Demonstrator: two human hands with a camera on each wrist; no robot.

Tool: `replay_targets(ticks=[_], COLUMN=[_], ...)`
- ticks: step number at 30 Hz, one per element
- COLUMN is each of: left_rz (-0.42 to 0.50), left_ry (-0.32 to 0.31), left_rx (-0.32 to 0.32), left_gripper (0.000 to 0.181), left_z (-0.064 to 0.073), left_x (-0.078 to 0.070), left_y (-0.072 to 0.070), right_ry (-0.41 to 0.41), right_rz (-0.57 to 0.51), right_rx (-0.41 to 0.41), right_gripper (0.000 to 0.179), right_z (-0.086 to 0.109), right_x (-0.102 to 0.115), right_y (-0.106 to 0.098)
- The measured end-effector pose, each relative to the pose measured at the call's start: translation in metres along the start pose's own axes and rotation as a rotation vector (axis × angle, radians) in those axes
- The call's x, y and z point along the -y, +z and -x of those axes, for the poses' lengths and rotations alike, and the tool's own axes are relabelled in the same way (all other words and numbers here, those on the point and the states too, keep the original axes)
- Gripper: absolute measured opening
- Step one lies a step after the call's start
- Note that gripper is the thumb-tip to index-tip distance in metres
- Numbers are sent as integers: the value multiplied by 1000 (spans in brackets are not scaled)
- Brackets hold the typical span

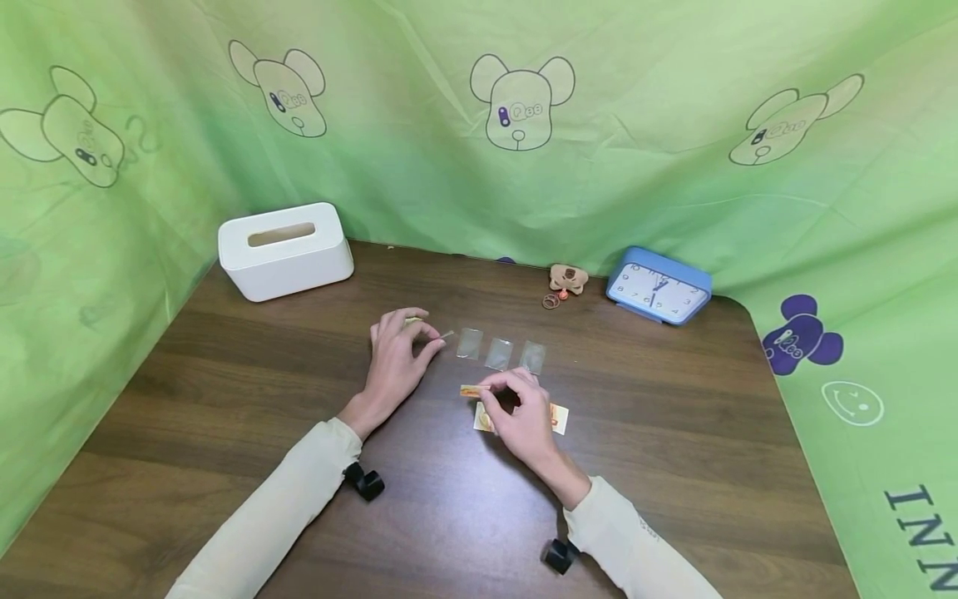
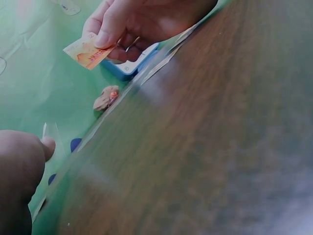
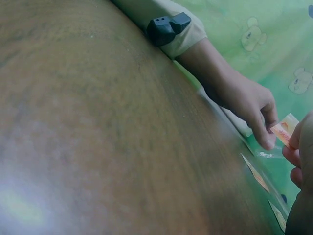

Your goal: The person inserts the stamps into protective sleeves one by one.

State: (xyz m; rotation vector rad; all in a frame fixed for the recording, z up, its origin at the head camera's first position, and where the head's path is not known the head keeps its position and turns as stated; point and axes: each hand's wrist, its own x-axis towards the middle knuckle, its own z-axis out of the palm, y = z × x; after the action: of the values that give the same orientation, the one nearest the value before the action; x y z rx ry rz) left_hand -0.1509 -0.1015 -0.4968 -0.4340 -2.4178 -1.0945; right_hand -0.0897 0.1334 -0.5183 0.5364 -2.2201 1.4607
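Orange card between right-hand fingers

A small orange-and-yellow printed card is held tilted, apart from a clear plastic sleeve, also held.

Both arms reach forward, slanting inward so the hands work well to the clock's left and nearer the body than it. The left arm reaches farther left of the clock; the right arm is the closer one. Pale sleeves cover both forearms, leaving the wrists bare. The left hand shows its back, fingers bent, thumb and forefinger pinching. The right hand also pinches, thumb and forefinger arched into a loop, other fingers curled beneath. The hands are apart from each other.
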Motion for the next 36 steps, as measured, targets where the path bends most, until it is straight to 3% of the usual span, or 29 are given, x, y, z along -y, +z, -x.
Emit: replay_targets(ticks=[5, 11, 17, 23, 28, 36], left_rz=[103, 135, 207, 271, 299, 299], left_ry=[36, 42, 4, -19, -6, 12], left_rx=[-33, -57, -26, 2, -1, 9], left_gripper=[13, 13, 13, 22, 29, 14], left_z=[3, 11, 18, 18, 17, 19], left_x=[11, 20, 3, -16, -17, -15], left_y=[7, 16, 9, 0, -1, 2], right_ry=[-41, 24, 117, 122, 124, 148], right_rz=[-24, -26, -17, -11, -13, -8], right_rx=[-19, -14, -9, -33, -58, -66], right_gripper=[13, 13, 3, 6, 10, 8], right_z=[-2, -3, -5, -5, -7, -6], right_x=[5, 15, 25, 24, 26, 27], right_y=[-1, -5, -8, -6, -6, -7])
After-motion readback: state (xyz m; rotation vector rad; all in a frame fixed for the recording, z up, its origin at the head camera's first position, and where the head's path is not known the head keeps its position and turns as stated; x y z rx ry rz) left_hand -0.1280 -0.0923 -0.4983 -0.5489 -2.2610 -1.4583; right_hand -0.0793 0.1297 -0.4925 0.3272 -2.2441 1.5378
